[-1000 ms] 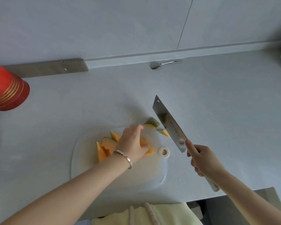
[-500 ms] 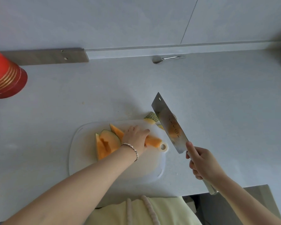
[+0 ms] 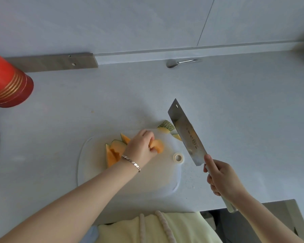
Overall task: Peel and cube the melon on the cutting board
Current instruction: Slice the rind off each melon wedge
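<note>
The only writing in view is on the flat of the knife (image 3: 186, 132), which lies at about 3 o'clock from the middle of the view, its blade tip pointing toward 11 o'clock. A short column of small engraved characters runs along the middle of the blade. Just beyond it, toward the handle end at 5 o'clock, is a small round stamp with a mark inside. Both are too small and blurred to read.
</note>
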